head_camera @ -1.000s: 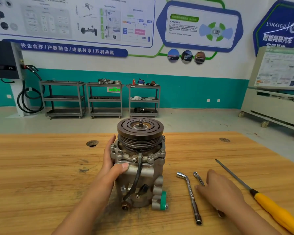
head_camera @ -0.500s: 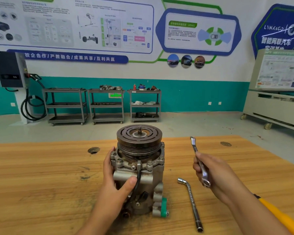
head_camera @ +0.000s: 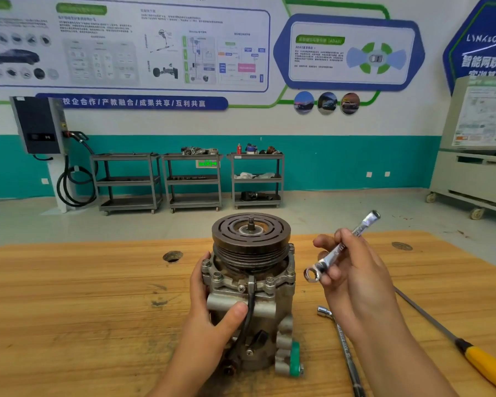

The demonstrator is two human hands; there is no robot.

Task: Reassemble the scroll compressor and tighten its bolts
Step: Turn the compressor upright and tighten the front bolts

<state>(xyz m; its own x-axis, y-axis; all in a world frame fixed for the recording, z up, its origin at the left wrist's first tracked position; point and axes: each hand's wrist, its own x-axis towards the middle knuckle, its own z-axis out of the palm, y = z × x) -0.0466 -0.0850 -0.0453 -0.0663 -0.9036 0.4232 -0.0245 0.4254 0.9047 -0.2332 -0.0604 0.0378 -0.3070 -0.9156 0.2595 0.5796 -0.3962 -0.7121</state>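
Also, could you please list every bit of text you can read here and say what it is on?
"校企合作/产教融合/成果共享/互利共赢": blue wall banner.
"LYNK&CO", with "智能网联汽" below it, cut off at the frame edge: blue wall panel on the right.
"ADAS", faint: green label on the hexagonal wall board.
Too small or blurred: poster small print, green cart sign, engravings on the held wrench and the L-shaped socket wrench.

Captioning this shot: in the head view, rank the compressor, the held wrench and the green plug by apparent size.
1. compressor
2. wrench, clearly smaller, though raised off the table, so its nearness may differ
3. green plug
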